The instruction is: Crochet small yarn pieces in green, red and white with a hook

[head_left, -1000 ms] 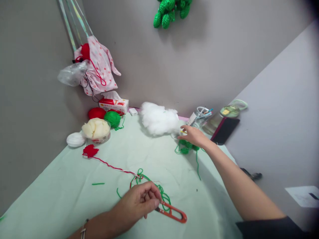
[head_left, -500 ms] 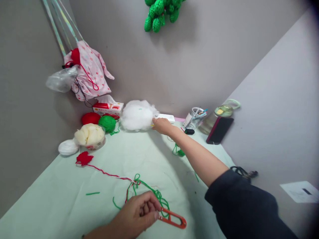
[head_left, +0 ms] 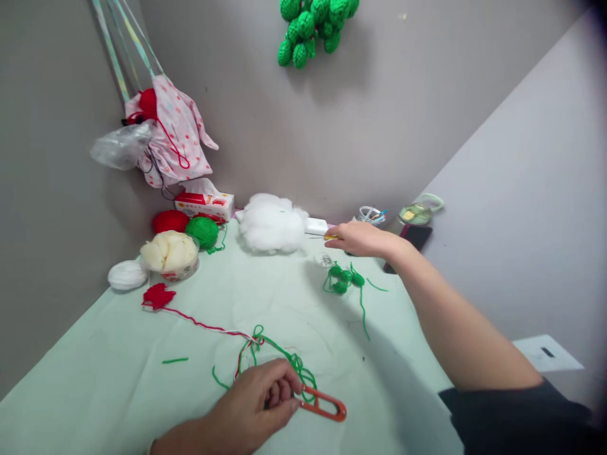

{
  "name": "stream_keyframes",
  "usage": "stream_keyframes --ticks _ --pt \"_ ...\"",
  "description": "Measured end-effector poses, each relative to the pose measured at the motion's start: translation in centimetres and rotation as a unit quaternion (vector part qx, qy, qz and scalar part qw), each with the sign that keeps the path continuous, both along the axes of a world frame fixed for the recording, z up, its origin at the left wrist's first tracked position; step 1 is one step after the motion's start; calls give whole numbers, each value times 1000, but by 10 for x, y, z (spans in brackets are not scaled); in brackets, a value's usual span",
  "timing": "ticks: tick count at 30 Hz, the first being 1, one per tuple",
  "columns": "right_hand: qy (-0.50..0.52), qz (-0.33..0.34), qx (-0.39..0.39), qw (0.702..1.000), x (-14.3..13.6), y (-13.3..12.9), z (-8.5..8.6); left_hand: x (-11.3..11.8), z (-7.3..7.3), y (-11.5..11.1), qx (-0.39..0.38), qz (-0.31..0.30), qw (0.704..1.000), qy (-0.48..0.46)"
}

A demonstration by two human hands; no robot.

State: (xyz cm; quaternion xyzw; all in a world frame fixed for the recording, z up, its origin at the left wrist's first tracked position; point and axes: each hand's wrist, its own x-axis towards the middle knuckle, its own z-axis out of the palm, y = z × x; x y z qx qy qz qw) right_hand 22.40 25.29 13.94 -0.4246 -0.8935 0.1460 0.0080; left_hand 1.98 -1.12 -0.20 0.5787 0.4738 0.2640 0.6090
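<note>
My left hand (head_left: 258, 404) is curled at the front of the table, thumb and fingers closed at one end of the orange thread snips (head_left: 327, 406); the blades are hidden by the fingers. Loose green yarn (head_left: 296, 364) lies just behind it, joined by a red-and-white strand. Reaching to the back, my right hand (head_left: 358, 239) pinches a thin yellow-handled crochet hook (head_left: 331, 237), its slim tip pointing left towards the white stuffing (head_left: 272, 223). Below this hand, several small green crocheted pieces (head_left: 340, 287) with yarn tails rest on the cloth.
At the back left stand a tissue box (head_left: 205, 206), a red yarn ball (head_left: 171, 221), a green yarn ball (head_left: 203, 232) and a bowl (head_left: 177, 272). A clear cup (head_left: 371, 215), a bottle (head_left: 417, 212) and a phone (head_left: 416, 236) are behind my right arm. A pink bag (head_left: 177, 136) hangs left.
My right hand has moved right, away from the stuffing, with the crochet hook in it. The green pieces under the arm have come into view. My left hand stays at the snips.
</note>
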Motion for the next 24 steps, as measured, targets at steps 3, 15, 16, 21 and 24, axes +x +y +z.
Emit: stream_keyframes --ticks 3,15,16,21,24 --pt "1 30 -65 997 -11 -20 6 -1 6 1 7 17 1000 -7" --pt "108 100 -115 982 -145 -93 -86 1 11 -3 47 46 998 -7" --pt "115 108 -111 981 -163 -101 -90 2 7 -5 56 34 998 -4" --pt "142 138 -98 975 -247 -134 -112 8 -7 -7 87 6 996 -8" --pt "157 142 -110 971 -271 -139 -118 8 -8 -7 108 13 994 -14"
